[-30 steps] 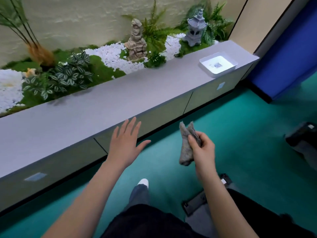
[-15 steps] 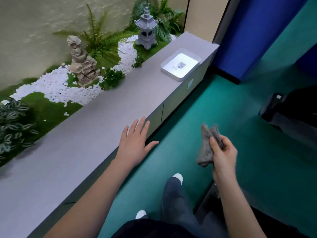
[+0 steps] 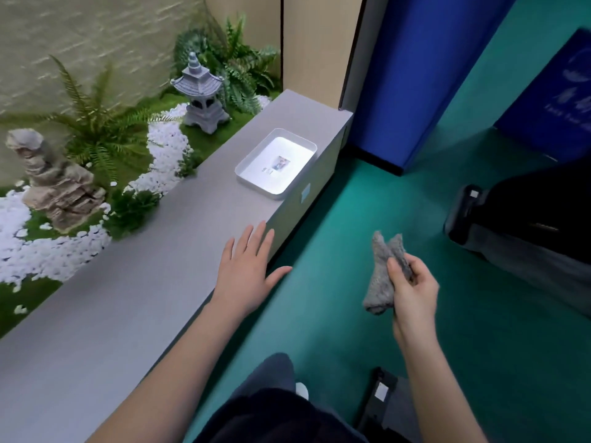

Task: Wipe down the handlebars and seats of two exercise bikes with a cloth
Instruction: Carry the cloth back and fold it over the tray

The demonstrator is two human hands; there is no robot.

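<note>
Left hand: we hold our left hand [image 3: 248,270] flat with the fingers straight and together and the thumb spread out, over the front edge of the grey bench [image 3: 144,298]; we cannot tell whether the palm touches it
Right hand: our right hand [image 3: 412,292] is raised over the green floor [image 3: 345,219], well apart from the left, with fingers and thumb curled round the cloth
Cloth: the grey cloth [image 3: 382,276] is bunched in our right hand, two ends sticking up above the fingers and a rolled end hanging below the thumb, touching nothing else
Tray: a white tray [image 3: 252,183] sits on the bench near its far end, ahead of our left hand, with a small card [image 3: 281,163] lying in it
Garden: behind the bench we see a stone lantern [image 3: 200,94], a layered rock [image 3: 51,183], ferns [image 3: 96,123] and white pebbles [image 3: 166,155] on green moss
Right side: a dark machine [image 3: 527,225] stands on the floor to our right, only partly in view, beside a blue panel [image 3: 399,75]
Below: our trouser leg [image 3: 271,372] and a white shoe tip [image 3: 302,390] show between our arms, next to a black base [image 3: 383,398]
</note>
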